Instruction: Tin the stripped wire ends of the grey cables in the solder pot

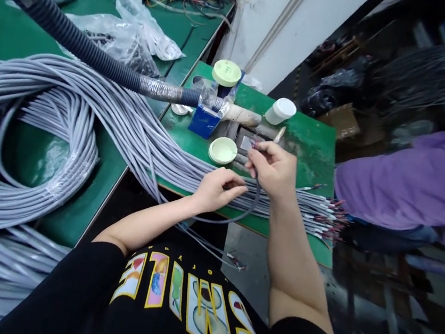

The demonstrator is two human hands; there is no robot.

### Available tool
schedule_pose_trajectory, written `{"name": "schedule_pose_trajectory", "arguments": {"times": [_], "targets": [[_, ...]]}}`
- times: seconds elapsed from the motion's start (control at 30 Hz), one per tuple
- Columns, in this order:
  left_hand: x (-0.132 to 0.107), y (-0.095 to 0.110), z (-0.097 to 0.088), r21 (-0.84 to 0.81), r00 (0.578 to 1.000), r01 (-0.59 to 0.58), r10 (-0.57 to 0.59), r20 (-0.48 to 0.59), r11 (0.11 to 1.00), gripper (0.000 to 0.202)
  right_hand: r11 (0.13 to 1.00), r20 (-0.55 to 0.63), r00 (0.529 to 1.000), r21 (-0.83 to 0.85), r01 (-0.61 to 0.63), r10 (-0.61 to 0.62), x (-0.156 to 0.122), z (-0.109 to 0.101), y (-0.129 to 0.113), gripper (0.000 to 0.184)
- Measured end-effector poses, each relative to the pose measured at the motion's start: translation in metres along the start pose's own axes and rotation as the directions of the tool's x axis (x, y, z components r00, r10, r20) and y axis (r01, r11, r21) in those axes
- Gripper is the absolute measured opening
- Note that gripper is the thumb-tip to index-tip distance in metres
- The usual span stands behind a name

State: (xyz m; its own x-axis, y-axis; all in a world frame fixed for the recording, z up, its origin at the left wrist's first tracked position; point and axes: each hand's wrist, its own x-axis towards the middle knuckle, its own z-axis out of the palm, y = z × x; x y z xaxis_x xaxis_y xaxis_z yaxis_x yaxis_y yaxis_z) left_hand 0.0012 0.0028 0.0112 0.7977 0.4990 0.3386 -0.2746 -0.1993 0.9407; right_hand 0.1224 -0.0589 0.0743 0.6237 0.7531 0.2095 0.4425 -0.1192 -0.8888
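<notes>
My right hand [276, 168] pinches a grey cable [256, 196] close to its end, above a dark, stained square solder pot [245, 137]. From these fingers the cable bends down and loops back to the left. My left hand [220, 190] hovers over or rests on the bundle of grey cables [183, 162]; which of the two, I cannot tell. Its fingers are loosely bent, the thumb apart from them, and nothing shows in it. Just beyond my left hand stands a small pale dish [223, 151]. The bundle's stripped ends [327, 219] fan out to the right.
A ribbed hose [98, 61] crosses from the upper left to a nozzle [242, 115] by a blue box [204, 121]. A white cup [280, 111] and a pale-lidded jar [226, 73] stand behind. Coiled cable [65, 170] fills the left. A person in a purple sleeve [410, 177] is at right.
</notes>
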Motion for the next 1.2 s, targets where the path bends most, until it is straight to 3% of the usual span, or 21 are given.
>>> {"name": "schedule_pose_trajectory", "arguments": {"times": [0.1, 0.2, 0.3, 0.4, 0.53, 0.73, 0.83, 1.0, 1.1, 1.2], "targets": [[-0.002, -0.006, -0.004, 0.43, 0.97, -0.236, 0.183, 0.162, 0.871, 0.016, 0.973, 0.105, 0.994, -0.231, 0.005, 0.019, 0.031, 0.001, 0.004, 0.012], [-0.003, -0.014, -0.005, 0.611, 0.931, -0.36, 0.229, 0.284, 0.705, 0.019, 0.822, 0.208, 0.974, -0.567, 0.05, 0.085, 0.053, 0.009, 0.007, 0.013], [-0.004, -0.018, -0.005, 0.665, 0.911, -0.408, 0.239, 0.335, 0.625, 0.022, 0.62, 0.28, 0.939, -0.779, 0.1, 0.2, 0.062, 0.021, 0.005, 0.017], [-0.005, -0.018, -0.005, 0.675, 0.906, -0.421, 0.241, 0.348, 0.607, 0.022, 0.492, 0.323, 0.904, -0.857, 0.153, 0.281, 0.066, 0.031, -0.001, 0.022], [-0.005, -0.018, -0.006, 0.675, 0.904, -0.426, 0.242, 0.354, 0.602, 0.021, 0.413, 0.342, 0.877, -0.891, 0.189, 0.337, 0.069, 0.041, -0.005, 0.024], [-0.005, -0.019, -0.005, 0.674, 0.903, -0.424, 0.228, 0.364, 0.605, 0.023, 0.384, 0.348, 0.87, -0.9, 0.206, 0.348, 0.07, 0.048, -0.006, 0.025], [-0.003, -0.016, -0.006, 0.677, 0.906, -0.41, 0.186, 0.38, 0.611, 0.023, 0.411, 0.366, 0.883, -0.882, 0.229, 0.293, 0.069, 0.038, -0.008, 0.025], [0.003, -0.007, -0.01, 0.664, 0.901, -0.378, 0.093, 0.423, 0.646, 0.022, 0.423, 0.298, 0.948, -0.877, 0.227, 0.111, 0.072, -0.012, 0.0, 0.025], [0.006, -0.006, -0.011, 0.663, 0.897, -0.375, 0.074, 0.436, 0.648, 0.022, 0.361, 0.217, 0.968, -0.919, 0.158, 0.129, 0.076, -0.037, 0.018, 0.025], [0.006, -0.007, -0.01, 0.667, 0.893, -0.387, 0.078, 0.444, 0.636, 0.021, 0.321, 0.178, 0.962, -0.941, 0.106, 0.205, 0.08, -0.046, 0.039, 0.026]]}}
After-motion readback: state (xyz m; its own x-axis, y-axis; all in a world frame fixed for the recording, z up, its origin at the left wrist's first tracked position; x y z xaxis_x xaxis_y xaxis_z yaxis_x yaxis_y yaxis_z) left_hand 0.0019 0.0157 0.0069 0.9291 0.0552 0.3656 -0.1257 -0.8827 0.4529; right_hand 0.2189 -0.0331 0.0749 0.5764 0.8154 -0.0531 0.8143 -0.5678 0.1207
